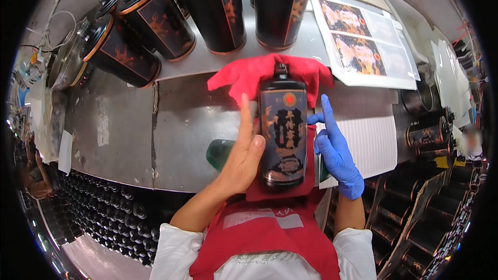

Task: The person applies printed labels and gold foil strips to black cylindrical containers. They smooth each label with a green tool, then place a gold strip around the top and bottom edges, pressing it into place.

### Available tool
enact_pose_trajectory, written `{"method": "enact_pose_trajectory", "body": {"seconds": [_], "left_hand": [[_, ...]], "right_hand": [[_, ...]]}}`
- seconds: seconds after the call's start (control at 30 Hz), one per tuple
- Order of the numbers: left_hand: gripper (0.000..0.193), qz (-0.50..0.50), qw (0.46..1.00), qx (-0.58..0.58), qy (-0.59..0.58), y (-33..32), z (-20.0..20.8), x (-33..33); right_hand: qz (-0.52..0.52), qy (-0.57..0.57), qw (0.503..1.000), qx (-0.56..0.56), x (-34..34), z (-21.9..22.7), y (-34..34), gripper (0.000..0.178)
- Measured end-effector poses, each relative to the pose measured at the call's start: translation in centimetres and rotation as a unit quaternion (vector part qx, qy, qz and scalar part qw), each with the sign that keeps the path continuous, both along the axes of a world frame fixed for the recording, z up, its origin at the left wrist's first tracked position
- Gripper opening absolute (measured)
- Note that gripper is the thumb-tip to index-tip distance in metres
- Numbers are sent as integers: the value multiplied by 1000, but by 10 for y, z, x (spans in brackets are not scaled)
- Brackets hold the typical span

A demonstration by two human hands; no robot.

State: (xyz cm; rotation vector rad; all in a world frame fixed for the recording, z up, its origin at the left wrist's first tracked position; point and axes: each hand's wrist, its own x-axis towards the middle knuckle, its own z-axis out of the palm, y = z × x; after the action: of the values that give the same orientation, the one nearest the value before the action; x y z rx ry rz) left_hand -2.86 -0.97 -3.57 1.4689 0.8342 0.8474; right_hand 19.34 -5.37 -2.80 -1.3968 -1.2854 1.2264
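Between hands point(243, 165), bottle point(284, 137) lengthwise, neck point(280, 71) away.

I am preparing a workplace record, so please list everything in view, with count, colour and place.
Rectangular black bottle with patterned front: 1, black and copper, centre
Soft red cloth: 1 or more, red, at bottle's neck
Black cylinders with copper-coloured bands: at least 4, black, far side
White sheet with printed panels: 1, multicoloured, upper right
Ribbed white sheet: 1, white, right of centre
Translucent green piece: 1, green, left of centre
Flat metal tabletop: count unclear, grey, centre
Round-topped black items: many, black, lower left
Copper-rimmed black containers: several, black, lower right
Outer edges: blurred, not counted
Red apron: 1, red, bottom centre
White fabric sleeves: 2, white, bottom
Bare left hand: 1, ungloved, left of bottle
Blue-gloved right hand: 1, blue, right of bottle
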Motion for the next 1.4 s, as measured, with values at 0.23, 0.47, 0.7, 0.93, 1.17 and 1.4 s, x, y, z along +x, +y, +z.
{"method": "enact_pose_trajectory", "body": {"seconds": [0.23,0.47,0.7,0.93,1.17,1.4], "left_hand": [[72,-59,991,101,61,-5,-16,2],[73,-42,990,134,17,3,-13,-2],[72,-50,996,68,-38,6,-12,11],[75,-56,989,134,2,13,-12,3],[78,-57,984,159,51,12,-5,5],[80,-60,988,132,51,21,0,4]], "right_hand": [[60,-144,988,15,-18,16,-24,79],[82,-64,994,-8,3,5,-26,80],[67,-169,976,121,-18,-9,-18,79],[88,-87,992,22,-21,-8,-15,89],[122,-77,988,52,-11,-6,-10,101],[74,-198,977,-14,-15,35,9,103]]}}
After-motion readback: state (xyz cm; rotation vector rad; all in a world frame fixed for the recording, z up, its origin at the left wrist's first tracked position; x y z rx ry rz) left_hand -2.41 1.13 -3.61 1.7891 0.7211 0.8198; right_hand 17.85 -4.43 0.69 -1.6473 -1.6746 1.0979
